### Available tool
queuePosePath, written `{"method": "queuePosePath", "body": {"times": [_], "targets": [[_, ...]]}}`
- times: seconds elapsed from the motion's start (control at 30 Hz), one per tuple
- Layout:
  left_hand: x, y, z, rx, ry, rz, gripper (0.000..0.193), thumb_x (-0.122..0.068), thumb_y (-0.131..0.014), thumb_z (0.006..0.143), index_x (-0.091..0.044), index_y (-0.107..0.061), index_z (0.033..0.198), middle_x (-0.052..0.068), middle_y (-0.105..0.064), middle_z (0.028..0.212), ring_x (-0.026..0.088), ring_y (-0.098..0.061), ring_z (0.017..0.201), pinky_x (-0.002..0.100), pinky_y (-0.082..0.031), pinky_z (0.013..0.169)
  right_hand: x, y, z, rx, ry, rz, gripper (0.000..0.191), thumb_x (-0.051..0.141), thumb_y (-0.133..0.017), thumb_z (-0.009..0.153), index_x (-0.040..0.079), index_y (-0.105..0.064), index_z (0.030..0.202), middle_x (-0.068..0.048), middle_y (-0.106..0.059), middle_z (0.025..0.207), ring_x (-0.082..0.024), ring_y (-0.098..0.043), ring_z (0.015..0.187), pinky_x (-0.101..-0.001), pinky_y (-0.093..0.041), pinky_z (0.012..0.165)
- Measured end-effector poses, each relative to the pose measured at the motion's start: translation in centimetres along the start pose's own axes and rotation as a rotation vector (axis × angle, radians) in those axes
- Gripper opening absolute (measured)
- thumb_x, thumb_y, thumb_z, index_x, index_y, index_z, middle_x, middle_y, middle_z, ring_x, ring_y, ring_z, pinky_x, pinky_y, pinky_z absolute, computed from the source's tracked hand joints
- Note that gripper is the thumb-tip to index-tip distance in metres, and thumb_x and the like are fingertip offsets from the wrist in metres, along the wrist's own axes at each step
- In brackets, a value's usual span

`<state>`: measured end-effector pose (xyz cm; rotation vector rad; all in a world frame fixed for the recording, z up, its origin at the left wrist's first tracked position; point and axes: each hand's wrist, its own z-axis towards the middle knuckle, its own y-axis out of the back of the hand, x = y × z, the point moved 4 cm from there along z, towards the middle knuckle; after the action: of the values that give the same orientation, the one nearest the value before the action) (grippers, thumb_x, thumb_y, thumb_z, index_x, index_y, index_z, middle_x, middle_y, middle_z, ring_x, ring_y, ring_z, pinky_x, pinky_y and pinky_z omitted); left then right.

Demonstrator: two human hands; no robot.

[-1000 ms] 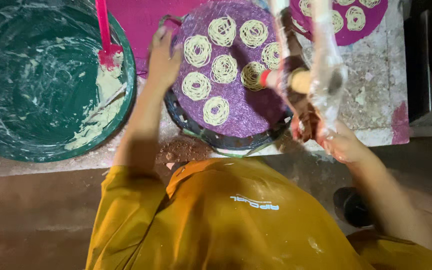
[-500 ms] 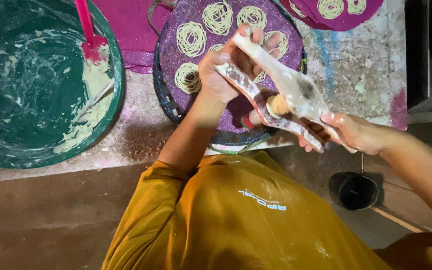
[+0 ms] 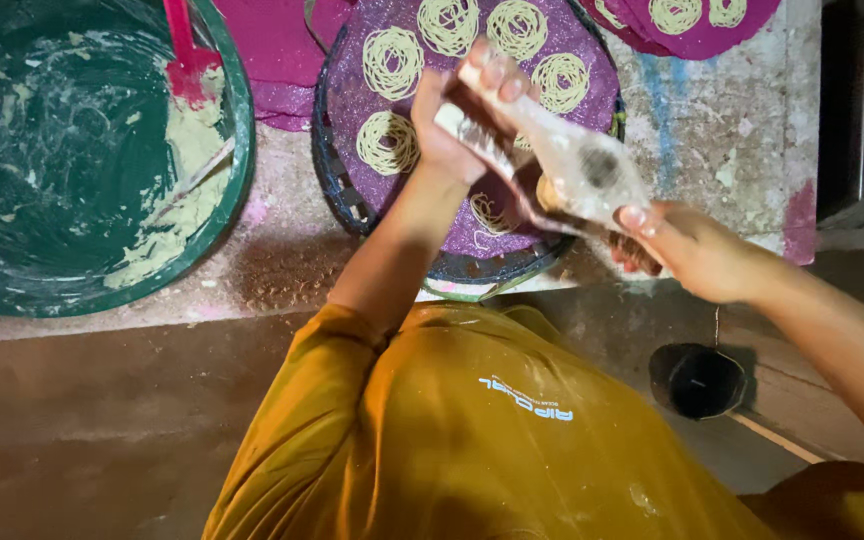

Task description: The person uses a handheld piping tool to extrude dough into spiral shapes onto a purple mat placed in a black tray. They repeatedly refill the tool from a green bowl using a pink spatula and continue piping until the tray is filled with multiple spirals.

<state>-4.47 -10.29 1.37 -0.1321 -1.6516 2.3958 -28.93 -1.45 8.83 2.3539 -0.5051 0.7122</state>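
Both my hands grip a long-handled dough press wrapped in clear plastic. My left hand holds its far end. My right hand clasps the near end. The press hangs tilted over a round purple mat that lies on a dark woven tray. Several pale yellow noodle spirals lie on the mat, and one spiral sits just below the press.
A big green basin at the left holds smears of pale dough and a red scraper. Another purple mat with spirals lies at the top right. A small black cup stands on the floor near my right arm.
My left hand left the mat's edge and took hold of the press. The press swung from upright at the right to a tilt over the mat's near part.
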Motion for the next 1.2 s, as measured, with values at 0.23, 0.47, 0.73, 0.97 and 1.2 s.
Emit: {"method": "queuePosePath", "body": {"times": [0.23, 0.47, 0.73, 0.97, 1.2], "targets": [[-2.4, 0.0, -0.4, -0.016, 0.013, 0.109, 0.021, -0.034, -0.043, 0.093, -0.015, -0.049, 0.099, 0.001, -0.054, 0.086, 0.018, -0.055, 0.087, 0.041, -0.047, 0.091, 0.9, -2.1, 1.2, 0.028, 0.042, 0.124, 0.067, 0.057, -0.032, 0.103, 0.001, -0.069, 0.091, -0.009, -0.07, 0.075, -0.017, -0.063, 0.066, -0.0336, -0.052, 0.062], [-0.6, -0.5, 1.2, 0.063, -0.063, 0.111, 0.022, -0.037, -0.045, 0.097, -0.016, -0.051, 0.099, 0.001, -0.056, 0.089, 0.019, -0.056, 0.089, 0.042, -0.047, 0.096, 0.0, 0.8, 1.0, -0.116, -0.07, 0.004, 0.062, 0.056, -0.038, 0.102, 0.001, -0.066, 0.093, -0.008, -0.068, 0.076, -0.016, -0.063, 0.068, -0.034, -0.05, 0.059], [-2.4, 5.1, -2.6, -0.649, 0.45, 0.779, 0.057, -0.05, -0.028, 0.099, -0.006, -0.061, 0.115, 0.008, -0.073, 0.094, 0.017, -0.053, 0.065, 0.034, -0.038, 0.055, -0.8, 0.1, 3.0, -0.109, 0.124, 0.09, 0.055, 0.055, -0.045, 0.1, 0.004, -0.066, 0.1, -0.004, -0.067, 0.081, -0.014, -0.06, 0.072, -0.0326, -0.05, 0.063], [-1.7, 7.5, -7.4, -0.443, 0.725, 1.642, 0.057, -0.048, -0.028, 0.117, -0.004, -0.049, 0.147, 0.016, -0.055, 0.074, 0.013, -0.045, 0.052, 0.03, -0.038, 0.047, -2.8, 0.3, 4.3, -0.211, 0.246, 0.173, 0.053, 0.054, -0.046, 0.103, 0.004, -0.062, 0.112, -0.003, -0.065, 0.086, -0.012, -0.06, 0.079, -0.03, -0.051, 0.071], [-3.4, -1.9, -9.4, -0.092, 0.402, 2.255, 0.06, -0.031, -0.052, 0.096, -0.015, -0.041, 0.152, 0.004, -0.07, 0.134, 0.022, -0.071, 0.069, 0.035, -0.059, 0.07, -7.9, 1.1, 2.8, -0.219, 0.182, 0.311, 0.063, 0.056, -0.037, 0.108, 0.0, -0.064, 0.116, -0.009, -0.068, 0.089, -0.015, -0.058, 0.073, -0.0328, -0.044, 0.063]]}}
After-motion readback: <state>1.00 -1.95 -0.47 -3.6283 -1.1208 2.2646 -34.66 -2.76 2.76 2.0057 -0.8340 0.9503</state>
